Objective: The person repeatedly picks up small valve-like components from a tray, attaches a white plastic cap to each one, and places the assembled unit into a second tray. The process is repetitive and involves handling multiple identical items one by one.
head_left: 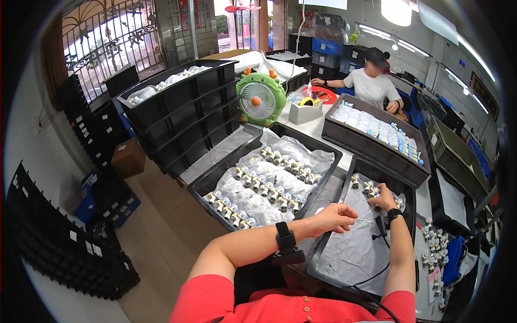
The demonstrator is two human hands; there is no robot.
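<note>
My right hand [383, 198] reaches into the black tray [318, 257] in front of me. Its thumb and fingers close around a small white, dark and gold figurine [372, 201], partly hidden by the fingers. Other such figurines [355, 181] stand along the tray's far end, on a crumpled white sheet [344, 250]. Over the same tray's left side hovers my left hand [335, 218], fingers loosely bent and apart, with nothing visible in them. Both wrists wear black bands with small devices.
To the left, another black tray [196, 189] holds rows of figurines on white sheets. Behind stand stacked black crates [177, 116] and a green fan [262, 99]. A co-worker [372, 81] sits beyond a grey tray [371, 141]. Loose figurines [435, 247] lie at right; a black cable [371, 277] crosses the near tray.
</note>
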